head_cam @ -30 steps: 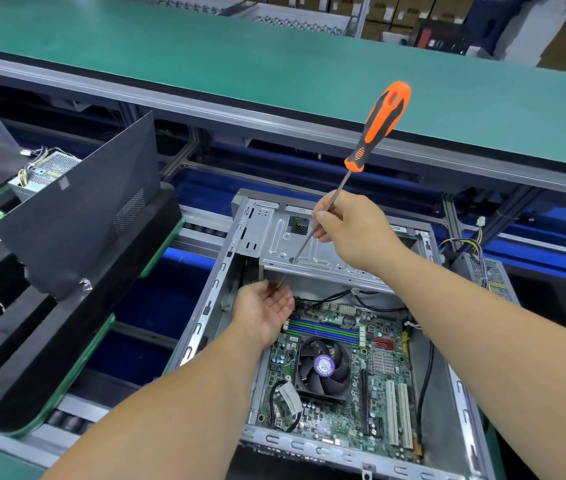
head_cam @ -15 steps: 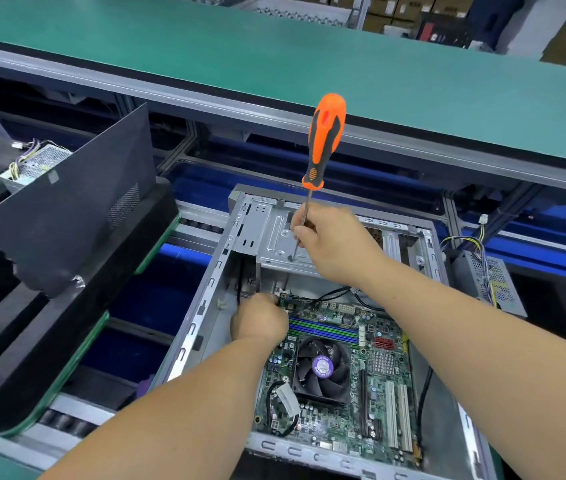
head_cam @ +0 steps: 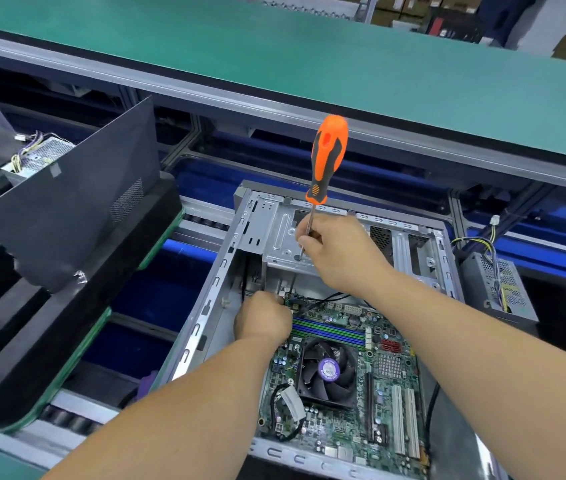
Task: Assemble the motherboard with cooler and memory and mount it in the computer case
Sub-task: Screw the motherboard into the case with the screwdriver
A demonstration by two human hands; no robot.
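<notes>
An open grey computer case (head_cam: 205, 306) lies on the conveyor with a green motherboard (head_cam: 392, 403) inside. The board carries a black cooler fan (head_cam: 330, 370) and memory slots (head_cam: 326, 332). My right hand (head_cam: 340, 251) pinches the metal shaft of an orange-and-black screwdriver (head_cam: 326, 157), which stands nearly upright with its tip on the case's drive bay plate (head_cam: 274, 233). My left hand (head_cam: 262, 318) is curled at the board's far left corner; what its fingers hold is hidden.
A black side panel (head_cam: 73, 199) leans on black foam trays (head_cam: 32, 323) at the left. A power supply with cables (head_cam: 499, 289) sits right of the case, another (head_cam: 37, 157) at far left. A green bench (head_cam: 309, 57) runs across the back.
The screwdriver has swung from leaning right to nearly upright. My left hand turned from palm-up and open to a curled fist at the board's far left corner.
</notes>
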